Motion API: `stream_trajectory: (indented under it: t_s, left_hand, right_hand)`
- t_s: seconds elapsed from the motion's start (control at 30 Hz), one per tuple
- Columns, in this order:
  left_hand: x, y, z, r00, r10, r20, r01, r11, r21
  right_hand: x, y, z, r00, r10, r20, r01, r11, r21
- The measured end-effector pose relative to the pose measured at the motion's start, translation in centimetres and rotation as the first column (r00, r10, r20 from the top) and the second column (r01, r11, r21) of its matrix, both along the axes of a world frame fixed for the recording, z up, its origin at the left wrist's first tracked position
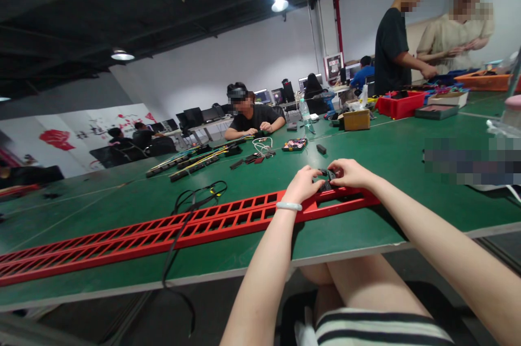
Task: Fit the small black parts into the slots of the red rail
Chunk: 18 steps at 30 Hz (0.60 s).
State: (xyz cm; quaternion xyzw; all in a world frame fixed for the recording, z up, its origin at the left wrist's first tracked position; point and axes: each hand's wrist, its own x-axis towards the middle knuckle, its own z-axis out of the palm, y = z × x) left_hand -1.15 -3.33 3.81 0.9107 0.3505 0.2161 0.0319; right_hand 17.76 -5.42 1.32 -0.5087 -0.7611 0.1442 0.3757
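Note:
A long red slotted frame (228,218) lies along the near side of the green table. Near its right end, my left hand (304,184) has its fingers curled against small black parts (325,185), with a pale bracelet at the wrist. From the right, my right hand (350,173) pinches a black part between thumb and fingers. Both hands meet over the frame's upper edge, and the fingers partly cover the parts. A black cable (179,232) crosses the frame on the left and hangs over the table edge.
Black strips with yellow wires (203,160), white cables (264,146) and a small black block (321,149) lie beyond the frame. A bottle (306,115), cardboard box (356,120) and red bin (401,104) stand farther back. A person (254,118) sits opposite; two people stand at right.

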Motion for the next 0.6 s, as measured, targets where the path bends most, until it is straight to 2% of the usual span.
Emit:
stream_trajectory:
  t_s: [0.13, 0.33, 0.6]
  left_hand:
    - [0.2, -0.5, 0.1, 0.998, -0.016, -0.055, 0.017, 1.0, 0.015]
    - [0.5, -1.3, 0.5, 0.987, 0.001, -0.158, 0.004, 1.0, 0.026]
    - [0.5, -0.8, 0.4, 0.983, -0.001, -0.186, 0.001, 1.0, -0.001]
  right_hand:
    - [-0.1, -0.2, 0.1, 0.997, 0.015, 0.081, -0.016, 1.0, 0.014]
    - [-0.1, -0.1, -0.1, 0.997, 0.035, 0.063, -0.033, 0.999, -0.034]
    - [-0.1, -0.1, -0.1, 0.992, 0.059, 0.111, -0.055, 0.998, -0.038]
